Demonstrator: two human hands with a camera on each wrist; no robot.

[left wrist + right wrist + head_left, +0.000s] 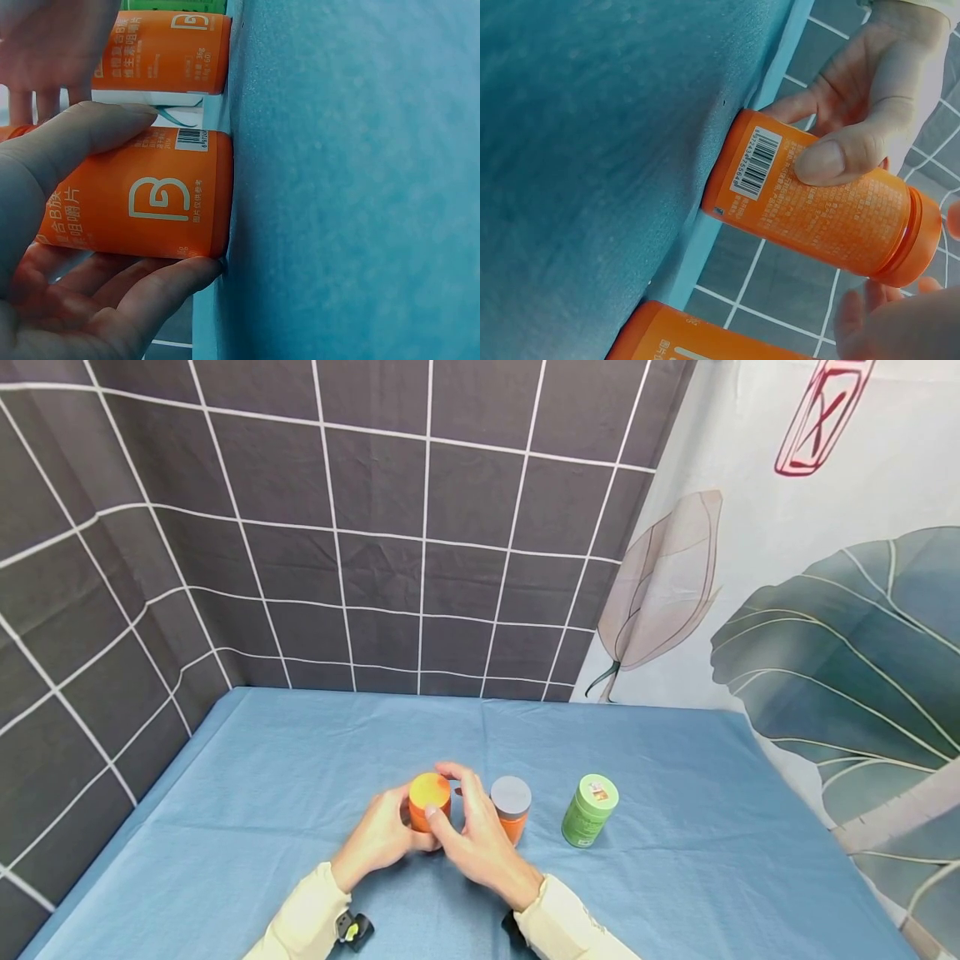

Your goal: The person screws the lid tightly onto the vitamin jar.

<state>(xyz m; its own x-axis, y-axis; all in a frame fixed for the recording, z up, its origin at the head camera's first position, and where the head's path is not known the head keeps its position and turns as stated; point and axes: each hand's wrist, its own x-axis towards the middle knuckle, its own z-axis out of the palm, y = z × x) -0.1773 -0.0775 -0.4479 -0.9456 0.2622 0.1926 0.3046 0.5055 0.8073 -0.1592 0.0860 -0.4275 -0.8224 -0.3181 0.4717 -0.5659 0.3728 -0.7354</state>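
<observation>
An orange bottle [810, 195] with an orange lid [430, 791] stands upright on the blue cloth. My left hand [382, 835] grips its body, thumb on one side and fingers round the other. At the lid, my right hand [480, 835] curls its thumb and index finger about the rim; the thumb tip [432, 812] overlaps the near edge. Beside the right hand, partly hidden by it, stands a second orange bottle [513, 827] with a grey lid [511, 797]. White print shows on the held bottle in the left wrist view, and a barcode in the right wrist view.
A green canister [588, 812] stands to the right of the bottles. Blue cloth [300, 752] covers the table. A dark hanging with white grid lines [375, 568] rises behind and at left; a leaf-patterned white one [675, 652] hangs at right.
</observation>
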